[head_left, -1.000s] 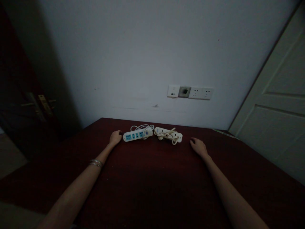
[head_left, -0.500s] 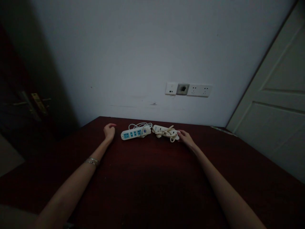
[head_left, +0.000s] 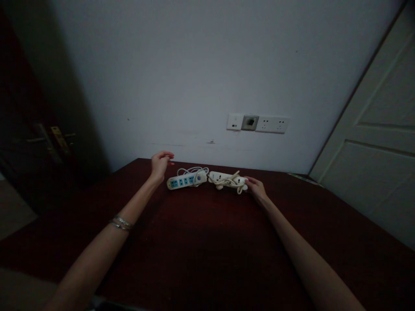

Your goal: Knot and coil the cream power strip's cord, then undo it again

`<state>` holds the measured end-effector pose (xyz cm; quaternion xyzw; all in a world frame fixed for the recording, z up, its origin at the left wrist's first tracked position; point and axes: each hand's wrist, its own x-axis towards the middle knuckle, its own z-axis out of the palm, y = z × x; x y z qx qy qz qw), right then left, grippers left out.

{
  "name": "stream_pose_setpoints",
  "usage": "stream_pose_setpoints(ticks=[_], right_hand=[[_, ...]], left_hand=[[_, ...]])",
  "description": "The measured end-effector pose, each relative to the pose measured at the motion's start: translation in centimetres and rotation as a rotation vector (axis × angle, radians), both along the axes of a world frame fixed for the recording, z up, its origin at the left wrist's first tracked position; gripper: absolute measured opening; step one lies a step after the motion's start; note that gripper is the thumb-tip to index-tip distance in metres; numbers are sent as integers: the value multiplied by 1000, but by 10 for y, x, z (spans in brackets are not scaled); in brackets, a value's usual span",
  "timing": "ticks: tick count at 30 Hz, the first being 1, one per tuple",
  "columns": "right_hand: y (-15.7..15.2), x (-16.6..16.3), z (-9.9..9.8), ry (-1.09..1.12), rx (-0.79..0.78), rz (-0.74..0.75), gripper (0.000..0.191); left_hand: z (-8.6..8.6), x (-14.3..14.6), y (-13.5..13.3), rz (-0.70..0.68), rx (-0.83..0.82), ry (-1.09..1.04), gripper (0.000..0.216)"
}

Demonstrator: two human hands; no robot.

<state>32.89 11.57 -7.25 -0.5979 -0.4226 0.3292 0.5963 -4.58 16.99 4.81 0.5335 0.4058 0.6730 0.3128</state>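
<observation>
1. Dim light falls on the dark red table (head_left: 194,242) before us, its far edge along a pale wall (head_left: 181,77).
2. With our right hand (head_left: 258,190), we pinch the right end of a white power strip (head_left: 216,176), the fingers (head_left: 251,179) closed on it and the thumb over its top.
3. Our left hand (head_left: 158,166) hovers near the left end of a blue-socketed power strip (head_left: 177,184), apart from it; its fingers (head_left: 167,153) curl loosely, partly open, and hold nothing.
4. Both strips lie end to end near the table's far edge, between our hands, the blue-socketed one on the left.
5. We see a cream cord (head_left: 232,177) bundled over the right strip and a pale cable (head_left: 186,169) looped behind the left one.
6. Bracelets (head_left: 121,223) circle our left wrist.
7. Farther out, we see wall sockets (head_left: 272,124), a dark door (head_left: 19,95) on the left and a pale panelled door (head_left: 382,147) on the right.
</observation>
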Motion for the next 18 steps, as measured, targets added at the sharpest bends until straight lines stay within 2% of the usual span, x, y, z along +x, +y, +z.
stream_pose_setpoints(ticks=[3, 5, 8, 11, 14, 18], right_hand=[[-7, 3, 11, 14, 48, -18, 44], [-12, 9, 26, 15, 86, -29, 45], [-21, 20, 58, -3, 138, -24, 42], [-33, 22, 95, -41, 162, 31, 36], [-52, 6, 129, -140, 175, 135, 36], [-79, -31, 160, -337, 190, 258, 34]], left_hand=[[14, 12, -22, -115, 13, -27, 19], [22, 20, -33, -179, 23, 5, 16], [31, 32, -49, -243, 108, 116, 12], [39, 47, -66, -295, 268, 280, 16], [47, 63, -86, -382, 372, 477, 19], [54, 81, -108, -648, 291, 630, 25]])
